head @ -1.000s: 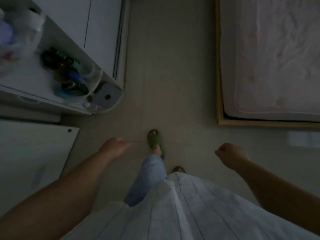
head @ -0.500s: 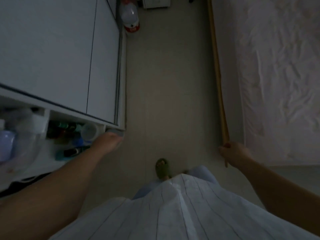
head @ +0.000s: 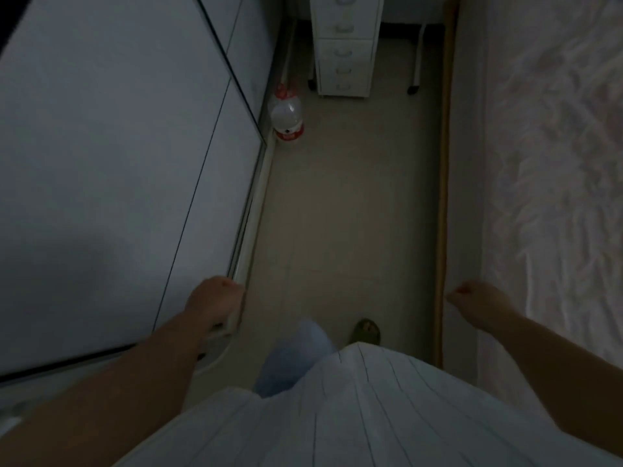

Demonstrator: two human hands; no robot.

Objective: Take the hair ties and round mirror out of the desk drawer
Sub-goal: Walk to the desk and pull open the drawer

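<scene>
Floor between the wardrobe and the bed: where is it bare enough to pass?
The beige floor is bare between the white wardrobe and wooden bed frame. Crowded ahead: red-and-white plastic bottle, white drawer unit.

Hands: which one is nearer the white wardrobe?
The left hand, by the wardrobe edge; the right hand hangs across the aisle beside the bed.

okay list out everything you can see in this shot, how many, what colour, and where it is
Drawer unit: one, white, far end of the floor, drawers shut.
Bottle: one, clear with red label, on the floor by the wardrobe.
Wardrobe: one, white, along the left.
Bed: one, pale cover, wooden edge, along the right.
Floor: beige, down the middle.
Slipper: one, green, on the foot.
Shirt: one, white, thin stripes, bottom.
Left hand: loosely closed, empty.
Right hand: loosely closed, empty.
</scene>
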